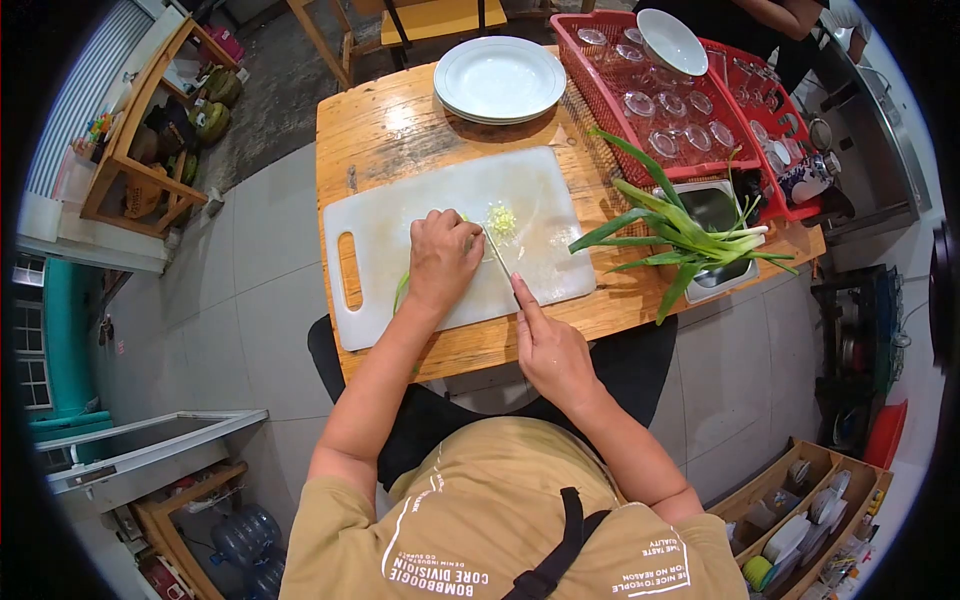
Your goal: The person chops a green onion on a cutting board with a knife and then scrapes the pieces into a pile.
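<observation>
On a white cutting board (385,215) my left hand (445,255) presses down with curled fingers on a green onion (401,291). Most of the onion is hidden; a green leaf trails out by the wrist. My right hand (553,352) grips a knife (498,251) by its handle, index finger stretched along it. The blade rests right beside my left fingertips. Just beyond the blade lies a small heap of chopped green onion (501,221). To the right, a bunch of whole green onions (680,232) lies across a metal container (711,207).
Stacked white plates (499,82) stand at the table's far edge. A red basket (592,75) of upturned glasses sits at the far right, with a white bowl (672,42) on its rim. Another person's arm (785,16) shows behind it. A wooden table (380,110) carries everything.
</observation>
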### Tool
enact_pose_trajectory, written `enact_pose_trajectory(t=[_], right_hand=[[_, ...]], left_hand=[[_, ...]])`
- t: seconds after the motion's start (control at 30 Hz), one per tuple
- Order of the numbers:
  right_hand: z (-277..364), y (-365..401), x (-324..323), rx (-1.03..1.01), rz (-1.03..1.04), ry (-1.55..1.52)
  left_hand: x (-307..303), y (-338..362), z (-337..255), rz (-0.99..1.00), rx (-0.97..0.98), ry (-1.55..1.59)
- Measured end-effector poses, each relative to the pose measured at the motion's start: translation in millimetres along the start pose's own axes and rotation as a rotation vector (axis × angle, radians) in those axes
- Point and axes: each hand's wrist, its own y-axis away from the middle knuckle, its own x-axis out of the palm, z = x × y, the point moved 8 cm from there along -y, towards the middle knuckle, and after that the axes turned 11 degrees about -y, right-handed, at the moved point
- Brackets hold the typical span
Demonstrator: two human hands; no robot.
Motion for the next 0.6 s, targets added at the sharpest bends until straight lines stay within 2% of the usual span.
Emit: enact_pose_trajectory(t=[0.6], right_hand=[[2.0,-4.2,1.5,0.026,0.027,0.017]], left_hand=[[2.7,-3.1,-0.3,0.033,-0.003,-0.017]])
